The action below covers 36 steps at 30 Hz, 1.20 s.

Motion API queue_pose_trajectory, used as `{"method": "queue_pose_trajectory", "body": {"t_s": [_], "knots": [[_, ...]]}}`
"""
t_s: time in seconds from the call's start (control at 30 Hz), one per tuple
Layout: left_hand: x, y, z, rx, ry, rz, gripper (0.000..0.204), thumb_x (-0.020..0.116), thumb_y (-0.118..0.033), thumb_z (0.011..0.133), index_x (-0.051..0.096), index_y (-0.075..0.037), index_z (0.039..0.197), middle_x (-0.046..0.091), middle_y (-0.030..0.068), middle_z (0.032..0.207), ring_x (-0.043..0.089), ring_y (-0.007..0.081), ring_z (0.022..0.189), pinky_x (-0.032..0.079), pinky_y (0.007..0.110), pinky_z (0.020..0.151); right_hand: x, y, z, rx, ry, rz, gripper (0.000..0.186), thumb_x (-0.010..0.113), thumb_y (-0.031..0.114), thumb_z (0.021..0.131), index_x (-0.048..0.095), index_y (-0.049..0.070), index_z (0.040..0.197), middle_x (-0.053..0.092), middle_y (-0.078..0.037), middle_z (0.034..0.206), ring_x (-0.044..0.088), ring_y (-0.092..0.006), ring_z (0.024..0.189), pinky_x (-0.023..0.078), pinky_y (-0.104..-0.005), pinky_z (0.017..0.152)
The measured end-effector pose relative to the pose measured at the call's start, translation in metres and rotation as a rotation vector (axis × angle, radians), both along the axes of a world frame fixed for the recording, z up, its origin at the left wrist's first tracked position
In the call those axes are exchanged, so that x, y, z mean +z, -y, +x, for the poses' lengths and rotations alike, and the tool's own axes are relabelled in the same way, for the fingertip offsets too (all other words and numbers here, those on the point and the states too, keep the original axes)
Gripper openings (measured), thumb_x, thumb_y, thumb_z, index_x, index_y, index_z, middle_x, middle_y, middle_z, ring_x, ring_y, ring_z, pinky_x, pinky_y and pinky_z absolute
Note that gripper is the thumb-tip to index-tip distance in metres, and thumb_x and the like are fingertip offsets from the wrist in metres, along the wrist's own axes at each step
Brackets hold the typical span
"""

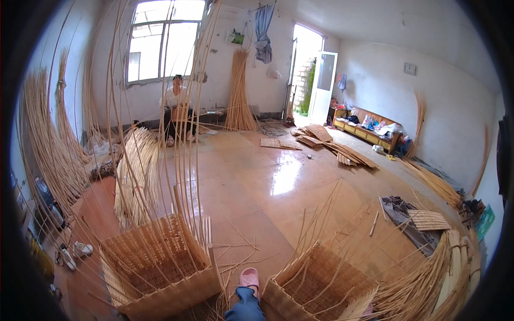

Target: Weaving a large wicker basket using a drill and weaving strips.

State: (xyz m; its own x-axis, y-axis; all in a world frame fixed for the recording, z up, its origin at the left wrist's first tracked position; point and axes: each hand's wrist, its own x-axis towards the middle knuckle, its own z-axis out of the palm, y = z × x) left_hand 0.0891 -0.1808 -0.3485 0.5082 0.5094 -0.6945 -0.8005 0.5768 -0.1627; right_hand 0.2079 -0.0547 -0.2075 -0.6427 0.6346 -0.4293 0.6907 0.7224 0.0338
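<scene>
Neither of my hands shows in the head view. At the lower left stands a square wicker basket [160, 289], with long unwoven rods [187, 160] rising from its sides. To the lower right is a second wicker basket [292, 305], thin rods sticking up around it and its inside facing up. Between the two baskets, my foot in a pink slipper [249, 278] and my leg in blue trousers [245, 307] come in from the lower edge.
Loose rods [235, 262] litter the floor by my foot. Rod bundles [138, 171] lie left, others [452, 267] right. Woven panels [321, 134] lie farther off, before a wooden bench [369, 131]. A person [178, 107] sits by the window. Shoes [80, 249] stand left.
</scene>
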Motion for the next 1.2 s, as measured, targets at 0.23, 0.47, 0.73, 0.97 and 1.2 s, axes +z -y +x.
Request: {"method": "queue_pose_trajectory", "body": {"t_s": [0.23,0.47,0.73,0.97,1.2], "knots": [[-0.015,-0.024,0.034,-0.141,-0.015,0.494,0.016,0.054,-0.005,0.094,0.062,-0.003,0.108,0.07,0.0092,0.094,0.061,0.0181,0.064,0.048,0.023,0.041,0.001,-0.002,0.003,0.005,-0.054,-0.006,0.014,0.061,0.023,0.074,0.068,0.011,0.07,0.066,-0.012,0.075,0.066,-0.0337,0.07,0.053,-0.0455,0.063],[-0.044,-0.022,0.056,0.004,0.236,0.154,0.017,0.057,-0.024,0.095,0.058,-0.013,0.081,0.056,-0.0008,0.065,0.056,0.0144,0.055,0.047,0.024,0.04,-0.008,0.017,0.013,-0.002,-0.109,-0.038,0.013,0.062,0.023,0.073,0.068,0.013,0.069,0.066,-0.01,0.074,0.065,-0.0323,0.07,0.053,-0.0446,0.062],[-0.045,0.006,0.055,-0.078,0.022,0.251,0.019,0.051,-0.019,0.097,0.054,-0.017,0.078,0.048,-0.0056,0.06,0.041,0.0086,0.047,0.032,0.024,0.041,-0.03,0.06,0.024,-0.041,-0.131,-0.1,0.011,0.062,0.023,0.073,0.068,0.014,0.069,0.064,-0.008,0.072,0.064,-0.0307,0.069,0.052,-0.0437,0.062],[-0.005,-0.02,0.011,-0.003,-0.109,0.318,0.014,0.057,-0.022,0.096,0.063,-0.01,0.091,0.063,0.0004,0.07,0.045,0.0087,0.047,0.032,0.022,0.039,-0.047,0.026,0.05,0.108,-0.184,0.11,0.01,0.062,0.023,0.072,0.068,0.015,0.068,0.063,-0.006,0.071,0.064,-0.0293,0.069,0.052,-0.0428,0.062],[-0.034,0.027,-0.084,0.457,-0.659,-0.022,0.022,0.063,-0.018,0.093,0.058,-0.007,0.111,0.069,0.0069,0.085,0.057,0.0186,0.057,0.047,0.032,0.052,-0.063,-0.004,0.101,0.075,0.016,0.143,0.016,0.059,0.022,0.078,0.07,0.012,0.073,0.067,-0.01,0.075,0.065,-0.0297,0.075,0.051,-0.0437,0.067]]}}
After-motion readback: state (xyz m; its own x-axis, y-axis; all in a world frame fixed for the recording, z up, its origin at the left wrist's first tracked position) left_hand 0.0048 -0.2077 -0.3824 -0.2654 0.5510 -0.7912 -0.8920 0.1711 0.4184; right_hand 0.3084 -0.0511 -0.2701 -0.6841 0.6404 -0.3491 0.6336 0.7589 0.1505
